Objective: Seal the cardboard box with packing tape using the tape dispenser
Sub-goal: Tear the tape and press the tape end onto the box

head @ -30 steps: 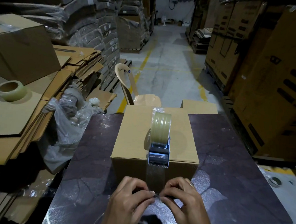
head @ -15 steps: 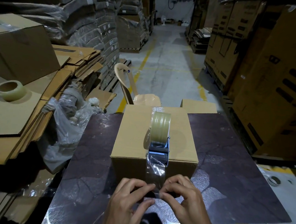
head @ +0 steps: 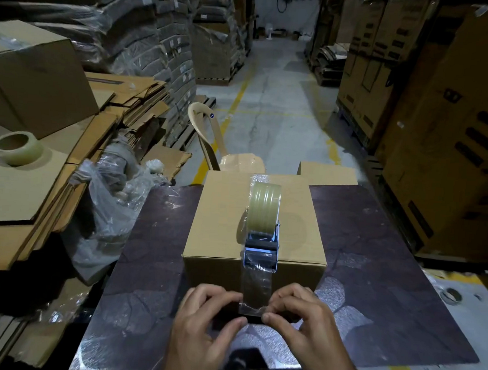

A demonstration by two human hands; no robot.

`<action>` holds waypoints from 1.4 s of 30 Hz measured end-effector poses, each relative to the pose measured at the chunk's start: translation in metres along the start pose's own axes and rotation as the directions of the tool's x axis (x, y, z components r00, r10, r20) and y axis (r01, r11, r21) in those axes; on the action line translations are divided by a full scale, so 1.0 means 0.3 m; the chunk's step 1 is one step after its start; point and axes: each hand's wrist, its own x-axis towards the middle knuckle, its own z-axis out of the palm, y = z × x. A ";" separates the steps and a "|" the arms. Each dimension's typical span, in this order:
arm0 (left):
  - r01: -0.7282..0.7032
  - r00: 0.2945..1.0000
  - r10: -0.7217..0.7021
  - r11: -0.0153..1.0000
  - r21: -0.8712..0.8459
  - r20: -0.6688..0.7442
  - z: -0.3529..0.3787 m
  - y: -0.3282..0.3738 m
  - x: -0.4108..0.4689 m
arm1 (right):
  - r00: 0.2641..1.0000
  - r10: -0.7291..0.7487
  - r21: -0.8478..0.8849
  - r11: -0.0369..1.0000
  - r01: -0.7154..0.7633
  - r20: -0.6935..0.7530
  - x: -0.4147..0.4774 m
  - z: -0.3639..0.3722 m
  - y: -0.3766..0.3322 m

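A closed brown cardboard box (head: 220, 220) sits on a dark table (head: 374, 280). On its top, near the front edge, stands the tape dispenser (head: 261, 244) with a roll of clear tape (head: 264, 208). A strip of clear tape (head: 255, 289) hangs from the dispenser down the box's front face. My left hand (head: 201, 326) and my right hand (head: 305, 325) pinch the strip's free end from both sides, in front of the box's lower front.
A spare tape roll (head: 18, 147) lies on stacked flat cardboard at the left, beside a large box (head: 36, 83). Crumpled plastic wrap (head: 111, 204) sits by the table's left edge. A plastic chair (head: 211, 145) stands behind the box. Pallets of cartons line the aisle.
The tape end has been spread out wider between my fingers and the strip now hangs flatter down the box front. My hands moved slightly apart. Box and dispenser stayed put.
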 end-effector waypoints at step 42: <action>0.665 0.745 -0.579 0.676 -0.317 0.331 0.051 0.045 0.032 | 0.895 0.416 0.012 0.906 -0.423 0.159 0.062 -0.010 -0.079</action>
